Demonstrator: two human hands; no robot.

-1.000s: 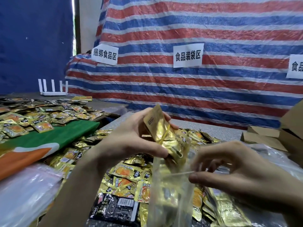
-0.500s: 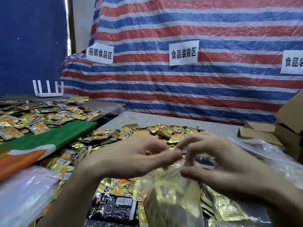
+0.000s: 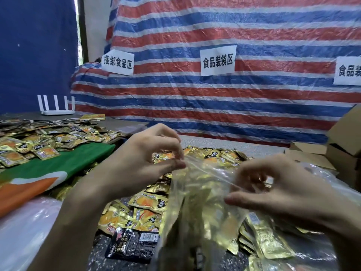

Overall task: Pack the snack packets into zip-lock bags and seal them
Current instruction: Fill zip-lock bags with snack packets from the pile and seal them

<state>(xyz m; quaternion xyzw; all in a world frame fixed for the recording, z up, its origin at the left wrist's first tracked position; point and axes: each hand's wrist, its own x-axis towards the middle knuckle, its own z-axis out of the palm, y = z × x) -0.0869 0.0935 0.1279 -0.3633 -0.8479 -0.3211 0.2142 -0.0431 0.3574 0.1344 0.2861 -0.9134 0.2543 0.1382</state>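
Observation:
A clear zip-lock bag (image 3: 203, 204) holding gold snack packets hangs between my hands above the table. My left hand (image 3: 144, 161) pinches the left end of the bag's top strip between thumb and fingers. My right hand (image 3: 273, 188) pinches the right end of the same strip, which stretches slanted between them. Loose gold and orange snack packets (image 3: 144, 210) lie heaped on the table under and behind the bag. One black packet (image 3: 132, 244) lies at the near edge of the heap.
A second table on the left carries more packets (image 3: 45, 137) on a green and orange cloth (image 3: 64, 165). A white router (image 3: 56, 106) stands behind. Cardboard boxes (image 3: 343, 145) sit at the right. Clear plastic bags (image 3: 21, 231) lie near left.
A second ago my left hand pushed a gold packet into the open bag. Since then the packet dropped inside, and both hands came to the bag's top, then moved apart along the strip.

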